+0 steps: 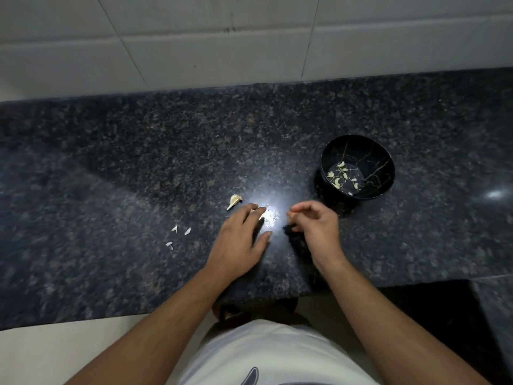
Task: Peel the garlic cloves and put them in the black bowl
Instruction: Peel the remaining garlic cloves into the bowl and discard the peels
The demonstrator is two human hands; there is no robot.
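A black bowl [383,173] with gold veining stands on the dark granite counter [138,162] at the right; several peeled garlic cloves [340,176] lie in its bottom. My left hand [238,240] rests flat on the counter, fingers spread, fingertips over some small pale garlic bits [262,213] in a bright glare spot. A piece of garlic skin or clove [234,201] lies just beyond its fingers to the left. My right hand [316,226] hovers beside it, fingers curled loosely with the fingertips pinched; whether it holds anything is not visible.
A few small white peel scraps [180,234] lie left of my left hand. A white tiled wall [249,37] backs the counter. The counter's front edge runs near my body, with a step down at the lower right.
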